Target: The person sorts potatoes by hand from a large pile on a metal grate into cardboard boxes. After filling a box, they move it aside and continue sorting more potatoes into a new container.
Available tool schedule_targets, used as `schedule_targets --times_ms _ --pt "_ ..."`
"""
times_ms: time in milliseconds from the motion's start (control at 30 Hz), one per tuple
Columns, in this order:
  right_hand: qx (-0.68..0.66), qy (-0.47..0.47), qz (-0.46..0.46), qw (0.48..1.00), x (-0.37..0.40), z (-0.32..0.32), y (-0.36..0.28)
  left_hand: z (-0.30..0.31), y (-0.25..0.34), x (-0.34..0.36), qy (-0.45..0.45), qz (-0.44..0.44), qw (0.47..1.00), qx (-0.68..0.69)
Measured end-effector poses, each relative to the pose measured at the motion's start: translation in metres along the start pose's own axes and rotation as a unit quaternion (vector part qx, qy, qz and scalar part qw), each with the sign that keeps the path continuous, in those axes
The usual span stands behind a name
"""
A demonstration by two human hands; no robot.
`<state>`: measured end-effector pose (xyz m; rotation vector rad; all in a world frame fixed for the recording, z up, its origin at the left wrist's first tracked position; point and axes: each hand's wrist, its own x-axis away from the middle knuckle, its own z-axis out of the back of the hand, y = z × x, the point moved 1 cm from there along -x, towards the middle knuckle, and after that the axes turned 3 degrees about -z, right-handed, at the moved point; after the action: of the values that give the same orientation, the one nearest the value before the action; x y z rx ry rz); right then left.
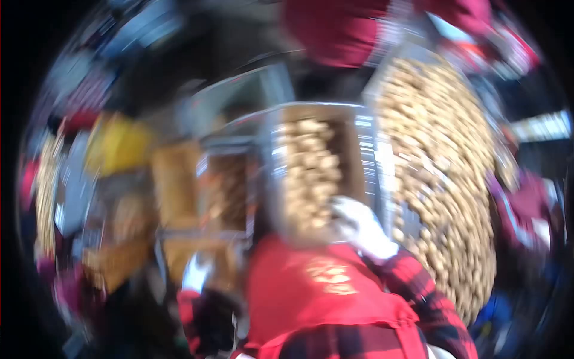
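Observation:
My right hand [363,226], in a white glove, reaches over the near right corner of a crate [354,149]. Inside that crate lie several round tan pieces [310,167] that look like potatoes. The glove's fingers are smeared against them, so whether it holds one I cannot make out. My left hand [196,273], also gloved in white, is low on the left, by an orange-brown box [218,260]. Its fingers are blurred too. The front of a red apron [323,281] sits between my arms.
A long sorting surface heaped with tan round pieces [442,161] runs along the right. Left of my crate stand a crate of darker pieces [228,185] and a tan box [175,179]. Other people in red [338,27] and purple clothing [529,206] are around, heavily blurred.

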<state>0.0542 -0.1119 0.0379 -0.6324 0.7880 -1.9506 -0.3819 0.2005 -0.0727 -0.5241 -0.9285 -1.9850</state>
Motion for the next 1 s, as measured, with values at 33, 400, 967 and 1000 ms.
schedule_targets --times_ms 33,400,967,1000 --pt "-0.012 0.000 0.027 1.000 0.003 -0.004 -0.003 0.023 0.079 0.005 -0.033 0.098 0.946 -0.308" --pt "0.204 0.290 -0.129 0.926 0.118 0.033 0.028 -0.004 0.419 -0.101 -0.025 -0.439 0.891 0.114" --pt "-0.053 0.214 -0.309 0.925 0.024 0.134 0.227 -0.178 0.482 -0.067 -0.278 -0.373 0.849 0.252" --pt "-0.059 0.229 -0.275 0.932 0.025 0.127 0.251 -0.172 0.482 -0.064 -0.270 -0.384 0.849 0.241"
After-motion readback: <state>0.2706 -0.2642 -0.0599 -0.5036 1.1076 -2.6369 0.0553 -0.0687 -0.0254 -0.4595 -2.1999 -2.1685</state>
